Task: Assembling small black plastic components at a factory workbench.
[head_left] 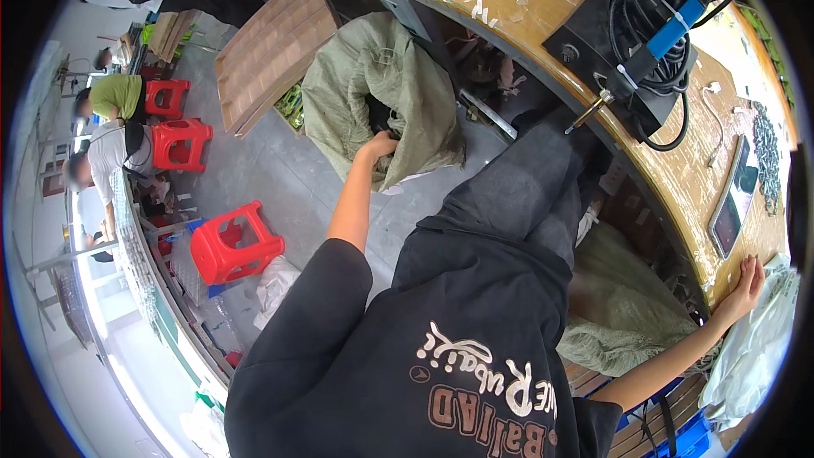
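Observation:
My left hand [381, 146] is at the mouth of a large grey-green woven sack [343, 76] standing on the floor. Its fingers are curled over the sack's near rim; the fingertips are partly hidden, and the sack's inside is dark. Far to the right, my right hand [744, 290] rests at the wooden table's [526, 17] edge, fingers stretched out and holding nothing. Near that hand lies a phone-like dark device [731, 208] on the tabletop, with a pale plastic bag [755, 356] beside the wrist.
A black machine with coiled cables [653, 51] stands on the table, next to a dark chain-like bundle [767, 157]. A compartmented cardboard tray [275, 42] leans beyond the sack. Red stools [216, 250] stand leftward, where people [114, 148] sit. Another woven sack [627, 297] lies under the table.

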Tool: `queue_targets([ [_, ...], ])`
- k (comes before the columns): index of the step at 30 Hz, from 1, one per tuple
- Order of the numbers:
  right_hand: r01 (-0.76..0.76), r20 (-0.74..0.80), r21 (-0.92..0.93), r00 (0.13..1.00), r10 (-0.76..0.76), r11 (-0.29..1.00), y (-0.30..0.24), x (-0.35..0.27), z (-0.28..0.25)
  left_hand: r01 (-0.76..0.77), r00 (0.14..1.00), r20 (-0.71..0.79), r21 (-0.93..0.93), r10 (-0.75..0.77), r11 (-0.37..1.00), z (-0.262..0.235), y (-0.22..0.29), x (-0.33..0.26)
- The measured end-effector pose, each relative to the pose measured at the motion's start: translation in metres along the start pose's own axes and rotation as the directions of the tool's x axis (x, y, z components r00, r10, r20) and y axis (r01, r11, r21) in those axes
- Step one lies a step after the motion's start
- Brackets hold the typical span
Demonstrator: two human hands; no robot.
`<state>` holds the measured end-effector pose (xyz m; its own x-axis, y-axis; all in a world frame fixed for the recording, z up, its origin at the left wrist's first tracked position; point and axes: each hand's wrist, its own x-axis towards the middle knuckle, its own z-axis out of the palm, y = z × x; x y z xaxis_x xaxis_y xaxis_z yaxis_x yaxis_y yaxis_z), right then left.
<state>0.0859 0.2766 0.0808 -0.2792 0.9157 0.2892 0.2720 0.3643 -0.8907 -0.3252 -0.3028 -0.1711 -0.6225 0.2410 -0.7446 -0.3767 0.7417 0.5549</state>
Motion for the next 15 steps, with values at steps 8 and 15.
queue_targets([
  [8, 0.024, -0.003, -0.04, 1.0, -0.024, 0.999, -0.001, -0.001, 0.001, 0.083, 0.985, 0.124, 0.285, -0.123, 0.955, -0.002, -0.003, 0.011],
  [15, 0.022, -0.008, -0.019, 1.0, -0.022, 1.0, 0.003, -0.002, 0.001, -0.027, 0.98, -0.163, 0.458, 0.114, 0.889, -0.001, -0.032, 0.034],
])
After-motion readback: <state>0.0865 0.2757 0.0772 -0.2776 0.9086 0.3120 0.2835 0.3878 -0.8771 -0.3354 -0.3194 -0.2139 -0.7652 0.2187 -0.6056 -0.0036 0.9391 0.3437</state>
